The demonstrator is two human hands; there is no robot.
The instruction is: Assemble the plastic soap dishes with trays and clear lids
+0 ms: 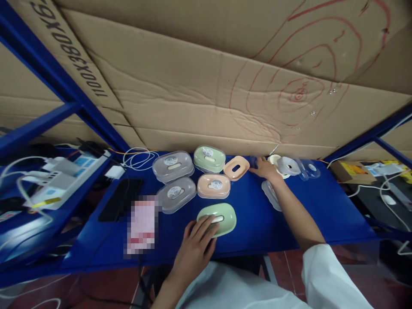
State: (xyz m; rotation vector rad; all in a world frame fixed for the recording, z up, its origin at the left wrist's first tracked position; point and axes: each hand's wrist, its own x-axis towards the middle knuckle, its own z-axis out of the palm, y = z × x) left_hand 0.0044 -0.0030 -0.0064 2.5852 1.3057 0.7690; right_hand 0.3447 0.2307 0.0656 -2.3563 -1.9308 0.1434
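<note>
A pale green soap dish (229, 213) with a light insert in its slot lies near the table's front edge. My left hand (201, 238) grips its left side, fingers over the rim. Farther back, my right hand (265, 168) reaches out with thumb and fingers around a clear plastic lid (253, 161), mostly hidden by the hand. To its left lies an uncovered peach soap dish (243, 171) with an open slot. A second clear lid (271, 195) is partly under my right forearm. Beyond the wrist sit a white soap dish (289, 166) and more clear lids (310, 170).
Covered soap dishes stand left of centre: grey (173, 166), another grey (177, 194), green (209, 159) and peach (213, 186). A blurred pink packet (141, 225) and a black flat object (119, 199) lie left. Power strips (69, 180) and cables are beyond; cardboard (193, 86) walls the back.
</note>
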